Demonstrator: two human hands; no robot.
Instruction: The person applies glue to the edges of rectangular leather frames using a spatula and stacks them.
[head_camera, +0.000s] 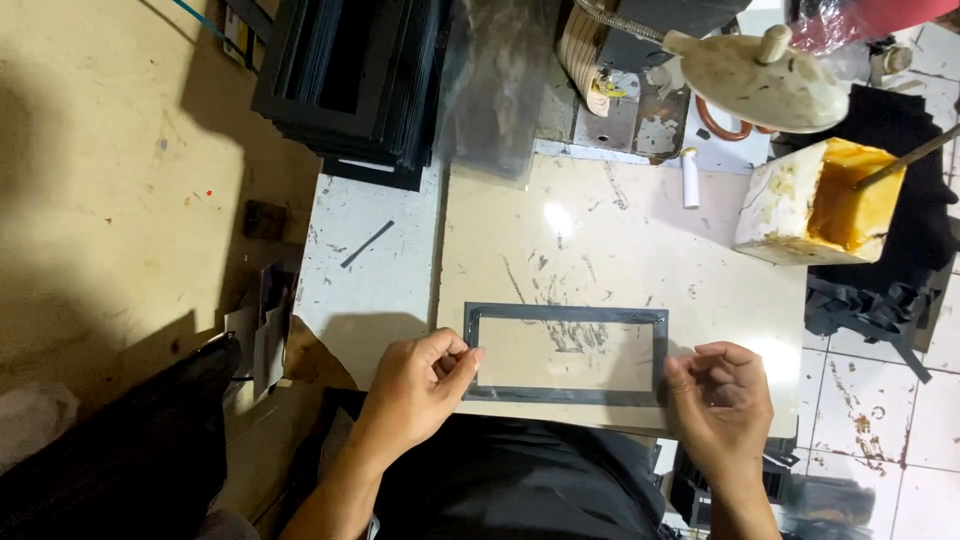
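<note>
Cluttered workshop bench (620, 240), glue tub (815, 200) far right, stacked black frames (350, 80) far left. Near edge: left hand (420, 385) pinching the left end of a flat black frame (565, 355), right hand (722, 395) curled at its right end, grip unclear. Positioning step, seemingly; next calls for squaring and pressing flat.

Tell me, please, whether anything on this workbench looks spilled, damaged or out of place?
Yes. The white glue container at the right is smeared with yellow glue over its rim and sides. The beige work board under the black frame carries dark scuffs and streaks. The frame itself lies flat and square.
</note>
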